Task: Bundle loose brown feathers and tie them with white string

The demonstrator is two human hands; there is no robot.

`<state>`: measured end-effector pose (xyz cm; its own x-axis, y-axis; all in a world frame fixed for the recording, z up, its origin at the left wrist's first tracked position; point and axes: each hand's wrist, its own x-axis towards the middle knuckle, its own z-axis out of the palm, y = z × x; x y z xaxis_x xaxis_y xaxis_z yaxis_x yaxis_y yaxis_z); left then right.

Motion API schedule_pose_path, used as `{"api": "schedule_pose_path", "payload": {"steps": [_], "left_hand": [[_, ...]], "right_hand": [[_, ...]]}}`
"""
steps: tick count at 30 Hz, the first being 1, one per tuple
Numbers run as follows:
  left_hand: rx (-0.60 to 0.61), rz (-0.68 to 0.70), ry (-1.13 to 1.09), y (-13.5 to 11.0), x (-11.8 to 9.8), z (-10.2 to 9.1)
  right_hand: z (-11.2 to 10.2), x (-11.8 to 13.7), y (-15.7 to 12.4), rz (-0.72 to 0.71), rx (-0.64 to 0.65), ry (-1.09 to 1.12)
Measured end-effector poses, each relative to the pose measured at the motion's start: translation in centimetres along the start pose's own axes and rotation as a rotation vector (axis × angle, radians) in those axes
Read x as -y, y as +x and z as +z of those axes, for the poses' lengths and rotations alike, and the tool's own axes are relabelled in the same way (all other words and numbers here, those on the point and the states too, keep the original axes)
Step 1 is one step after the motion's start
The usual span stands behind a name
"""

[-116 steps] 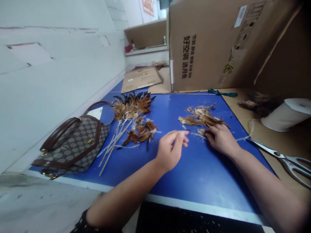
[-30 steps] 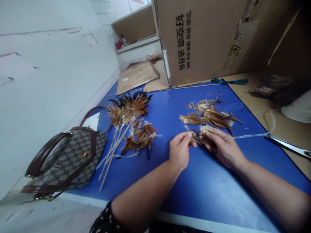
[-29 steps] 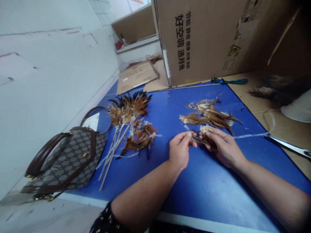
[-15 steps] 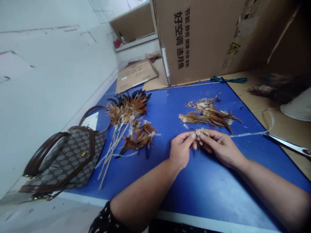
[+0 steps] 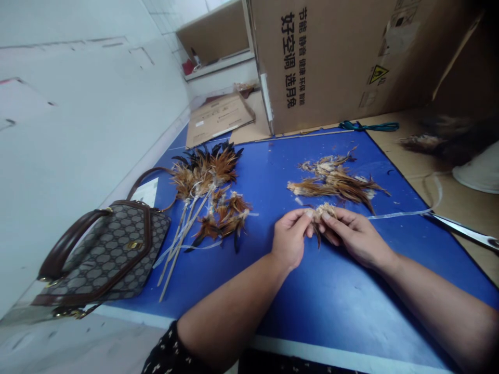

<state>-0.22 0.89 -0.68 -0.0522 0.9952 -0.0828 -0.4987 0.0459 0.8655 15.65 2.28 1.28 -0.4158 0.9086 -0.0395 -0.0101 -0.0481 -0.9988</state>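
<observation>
A small bunch of pale brown feathers (image 5: 325,209) is pinched between my two hands over the blue table (image 5: 327,311). My left hand (image 5: 290,236) grips its left side with thumb and fingertips. On the other side my right hand (image 5: 356,234) closes round the same bunch; the fingers hide much of it. One thin dark feather hangs below the fingertips. Just beyond my hands lies a pile of loose brown feathers (image 5: 337,184). To the left are feather bundles bound to thin sticks (image 5: 205,171), with smaller tied feather tufts (image 5: 224,218) in front of them.
A patterned handbag (image 5: 113,249) stands at the left edge. Scissors (image 5: 468,231) and a clear plastic strip (image 5: 405,213) lie at the right. A large cardboard box (image 5: 335,67) rises at the back, near a green cord (image 5: 370,126). A white container (image 5: 479,169) sits far right.
My left fingertips have shifted slightly left, apart from the right ones. More of the feather bunch shows, and a dark feather now hangs lower beneath them.
</observation>
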Motion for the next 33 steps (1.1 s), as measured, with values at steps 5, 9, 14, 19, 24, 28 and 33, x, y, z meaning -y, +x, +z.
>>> {"api": "schedule_pose_path", "payload": {"steps": [5,9,14,19,24,28,33], "left_hand": [[0.028,-0.007,0.047,-0.01,-0.03,-0.13],[0.077,0.026,0.109,-0.15,-0.05,-0.26],[0.100,0.094,0.171,-0.24,-0.05,-0.27],[0.078,0.110,0.158,-0.20,0.16,-0.30],[0.017,0.049,0.064,-0.07,0.05,-0.08],[-0.005,0.029,0.043,-0.03,-0.23,0.13],[-0.002,-0.013,0.004,-0.06,-0.30,0.23]], "right_hand": [[-0.04,-0.22,0.14,-0.015,0.004,-0.029],[0.00,-0.22,0.12,-0.026,0.025,-0.027],[-0.12,-0.45,0.04,-0.025,0.004,-0.080],[-0.14,-0.62,0.07,-0.016,-0.014,-0.113],[0.06,-0.42,0.04,0.002,-0.030,-0.114],[0.15,-0.23,-0.03,-0.005,-0.032,-0.098],[0.17,-0.30,0.01,-0.016,-0.021,-0.087]]}}
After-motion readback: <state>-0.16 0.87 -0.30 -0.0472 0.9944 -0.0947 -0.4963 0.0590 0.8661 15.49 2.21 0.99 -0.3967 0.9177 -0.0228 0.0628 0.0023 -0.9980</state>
